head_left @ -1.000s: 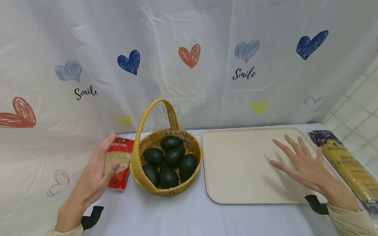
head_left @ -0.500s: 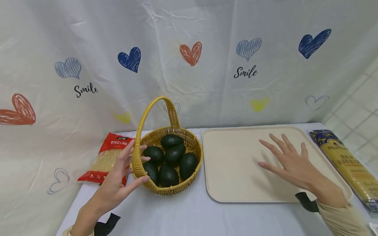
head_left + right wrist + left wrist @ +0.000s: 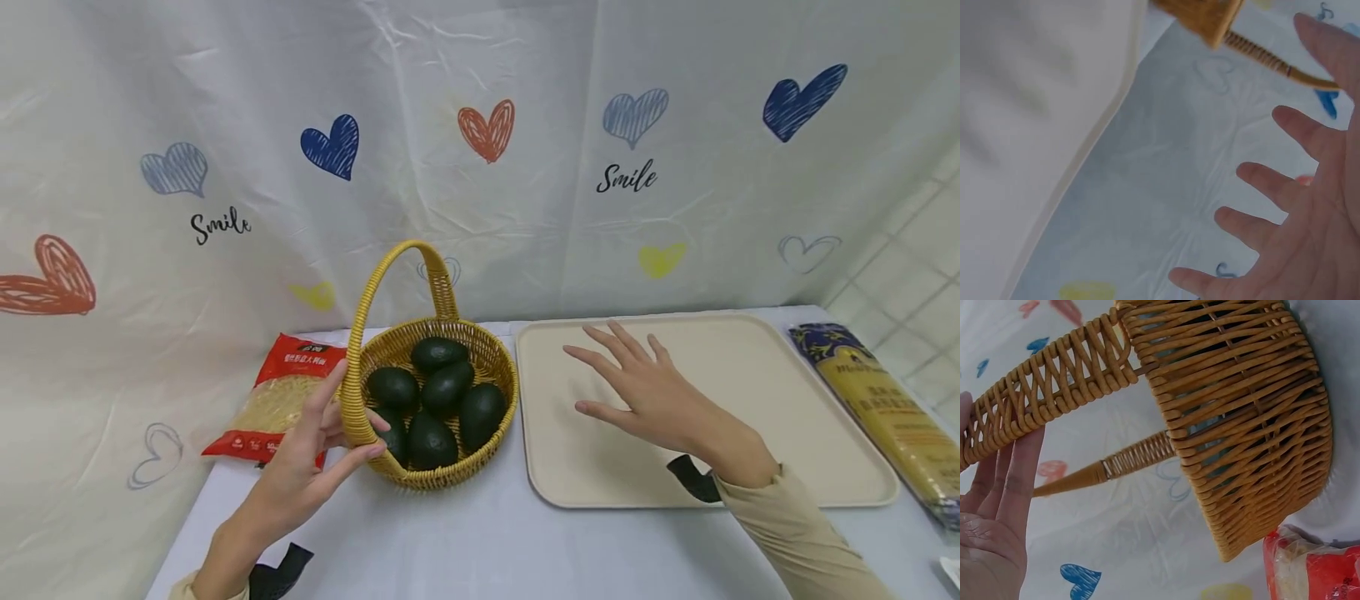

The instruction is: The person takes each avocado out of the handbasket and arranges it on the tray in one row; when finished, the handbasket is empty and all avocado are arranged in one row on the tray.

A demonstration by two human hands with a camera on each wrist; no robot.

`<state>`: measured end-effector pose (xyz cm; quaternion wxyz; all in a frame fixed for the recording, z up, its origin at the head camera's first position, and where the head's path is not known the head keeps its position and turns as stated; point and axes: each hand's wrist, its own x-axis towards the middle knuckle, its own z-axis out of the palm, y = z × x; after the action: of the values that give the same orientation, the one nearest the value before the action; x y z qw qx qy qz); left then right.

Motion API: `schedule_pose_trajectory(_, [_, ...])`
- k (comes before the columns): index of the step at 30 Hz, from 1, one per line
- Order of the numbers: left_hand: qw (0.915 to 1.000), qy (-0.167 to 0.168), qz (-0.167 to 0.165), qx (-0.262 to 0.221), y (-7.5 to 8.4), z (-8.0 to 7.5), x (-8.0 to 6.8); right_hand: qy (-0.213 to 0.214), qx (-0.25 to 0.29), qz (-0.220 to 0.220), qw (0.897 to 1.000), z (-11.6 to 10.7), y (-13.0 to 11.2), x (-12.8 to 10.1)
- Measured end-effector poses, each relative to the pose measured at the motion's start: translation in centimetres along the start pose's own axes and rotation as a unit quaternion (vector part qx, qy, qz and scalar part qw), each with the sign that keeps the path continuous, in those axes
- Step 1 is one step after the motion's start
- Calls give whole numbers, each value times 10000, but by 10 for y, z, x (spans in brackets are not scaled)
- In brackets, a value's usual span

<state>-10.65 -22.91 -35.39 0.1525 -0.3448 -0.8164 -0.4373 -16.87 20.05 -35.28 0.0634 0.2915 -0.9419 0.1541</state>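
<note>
A yellow wicker basket [image 3: 442,478] with a tall arched handle [image 3: 362,333] stands upright on the table, several dark green avocados [image 3: 431,442] inside it. My left hand [image 3: 300,471] pinches the lower left part of that handle, thumb in front and fingers behind. In the left wrist view, the fingers of my left hand [image 3: 1004,500] pass behind the woven handle [image 3: 1054,381]. Over the beige tray [image 3: 795,408], my right hand [image 3: 648,396] hovers palm down with fingers spread, holding nothing. The right wrist view shows the same spread fingers and the tray's edge [image 3: 1088,144].
A red bag of pasta [image 3: 281,404] lies left of the basket, partly behind my left hand. Right of the tray lies a long yellow and blue package [image 3: 873,408]. A white curtain [image 3: 540,208] with printed hearts hangs behind the table.
My left hand has moved right from beside the pasta bag and taken hold of the basket's handle. The right hand has moved left across the tray, toward the basket.
</note>
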Motion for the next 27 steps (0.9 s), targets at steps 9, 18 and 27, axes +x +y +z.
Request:
schedule_pose_trajectory(9, [9998,22,64,211,-1,3,-1,175,-95,-1017,9946,9,-43,43])
schedule_pose_trajectory(18, [9982,107,-168,558,-3,3,-5,-14,-89,-1640,9864,25,-74,68])
schedule_pose_trajectory(27, [9980,162,-240,563,-4,7,-5,-786,134,-2001,9765,30,-77,85])
